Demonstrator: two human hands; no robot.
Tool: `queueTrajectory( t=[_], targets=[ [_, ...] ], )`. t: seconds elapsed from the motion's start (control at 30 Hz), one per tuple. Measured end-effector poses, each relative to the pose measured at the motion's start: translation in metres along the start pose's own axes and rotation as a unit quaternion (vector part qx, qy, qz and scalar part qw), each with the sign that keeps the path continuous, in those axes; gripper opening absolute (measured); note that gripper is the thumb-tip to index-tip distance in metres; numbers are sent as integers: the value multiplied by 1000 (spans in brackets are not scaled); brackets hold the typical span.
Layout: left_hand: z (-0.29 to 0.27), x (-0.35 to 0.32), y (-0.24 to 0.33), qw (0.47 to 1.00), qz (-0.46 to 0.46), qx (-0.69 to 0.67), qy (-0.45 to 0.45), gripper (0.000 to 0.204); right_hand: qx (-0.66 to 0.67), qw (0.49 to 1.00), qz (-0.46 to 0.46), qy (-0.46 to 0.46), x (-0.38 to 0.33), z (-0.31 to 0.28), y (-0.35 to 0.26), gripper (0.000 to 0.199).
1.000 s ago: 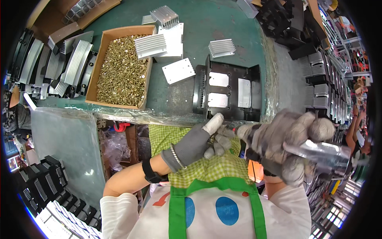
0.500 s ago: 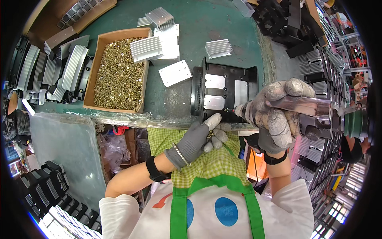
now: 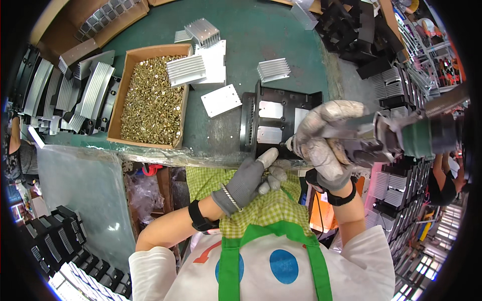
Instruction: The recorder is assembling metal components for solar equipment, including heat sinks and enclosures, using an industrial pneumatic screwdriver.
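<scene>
My right hand point(image 3: 326, 138), in a worn grey glove, grips a power screwdriver point(image 3: 374, 138) held nearly level, its body blurred. Its tip points left to the near part of a black metal housing point(image 3: 283, 100); whether it touches a screw I cannot tell. Flat silver plates point(image 3: 271, 109) show inside the housing. My left hand point(image 3: 246, 180), gloved too, rests at the table's front edge with its thumb against the housing's near side. Its other fingers are curled in, and whatever they hold is too small to make out.
A cardboard box point(image 3: 114, 135) full of brassy screws point(image 3: 153, 100) stands left on the green table point(image 3: 241, 35). Finned heat sinks point(image 3: 273, 70) and a flat plate point(image 3: 221, 100) lie beyond the housing. Black parts point(image 3: 346, 40) are piled at the far right.
My right hand and the screwdriver have shifted left, and the tool's rear has swung upward in the view. My left hand stays by the housing's near side.
</scene>
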State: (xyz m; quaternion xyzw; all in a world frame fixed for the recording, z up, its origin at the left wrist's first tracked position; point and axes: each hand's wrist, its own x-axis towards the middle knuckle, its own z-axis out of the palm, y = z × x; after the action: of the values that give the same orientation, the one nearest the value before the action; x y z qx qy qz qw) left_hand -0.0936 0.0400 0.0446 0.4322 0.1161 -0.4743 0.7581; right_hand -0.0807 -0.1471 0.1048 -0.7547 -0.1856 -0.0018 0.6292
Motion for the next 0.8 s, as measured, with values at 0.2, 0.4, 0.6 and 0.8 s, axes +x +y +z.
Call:
queueTrajectory(
  t=[0.2,0.4,0.6,0.8],
  targets=[
    [5,-8,-2,984,-26,-148,-92,47,305,939,-127,-100,29,-31,-20,59],
    [6,-17,-3,979,-7,-89,-185,44,452,878,-99,-126,-3,-62,-33,65],
    [11,-18,2,988,-35,-27,-146,45,411,902,-115,-59,-19,-48,-43,63],
    [20,-13,6,992,-60,-3,-110,47,377,918,-122,-27,-17,-37,-56,62]
  ],
)
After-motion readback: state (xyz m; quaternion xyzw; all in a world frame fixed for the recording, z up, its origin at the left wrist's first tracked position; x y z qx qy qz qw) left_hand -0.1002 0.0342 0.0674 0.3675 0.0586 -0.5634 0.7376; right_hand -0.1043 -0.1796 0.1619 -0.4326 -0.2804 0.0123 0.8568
